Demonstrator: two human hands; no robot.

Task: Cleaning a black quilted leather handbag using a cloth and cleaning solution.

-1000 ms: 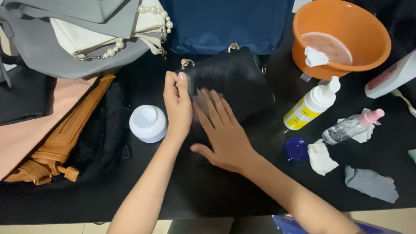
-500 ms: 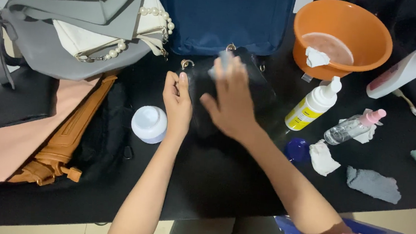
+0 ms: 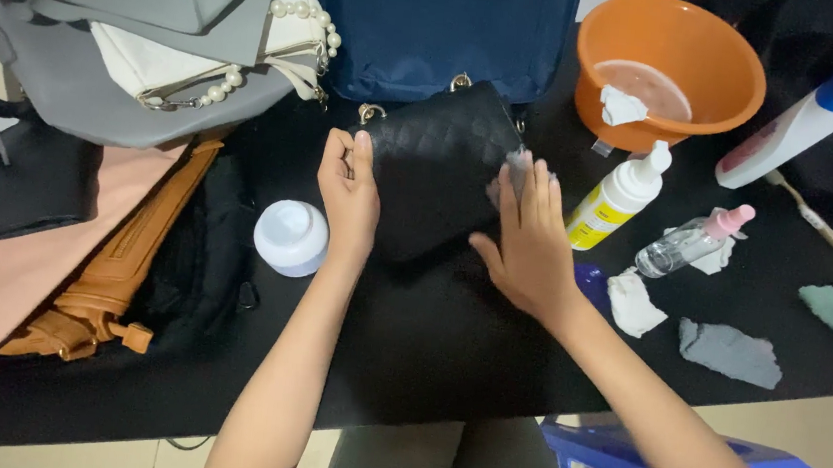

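A small black quilted handbag (image 3: pixel 437 171) with gold rings lies on the black table (image 3: pixel 446 357). My left hand (image 3: pixel 348 193) grips its left edge and holds it in place. My right hand (image 3: pixel 532 239) lies flat on the bag's right side, its fingers pressing a small grey wipe (image 3: pixel 517 163) against the leather. A white round jar (image 3: pixel 292 236) stands just left of my left wrist.
A yellow-labelled pump bottle (image 3: pixel 615 201), a clear spray bottle (image 3: pixel 681 247), a blue cap (image 3: pixel 593 280), a tissue (image 3: pixel 634 305) and a grey cloth (image 3: pixel 728 352) lie right of the bag. An orange basin (image 3: pixel 714 49) and a navy bag (image 3: pixel 445 26) sit behind; grey (image 3: pixel 101 56) and tan (image 3: pixel 101 277) bags are stacked left.
My right hand swept with the wipe from the bag's middle up to its top edge, then down to its right side. My left hand stayed on the left edge.
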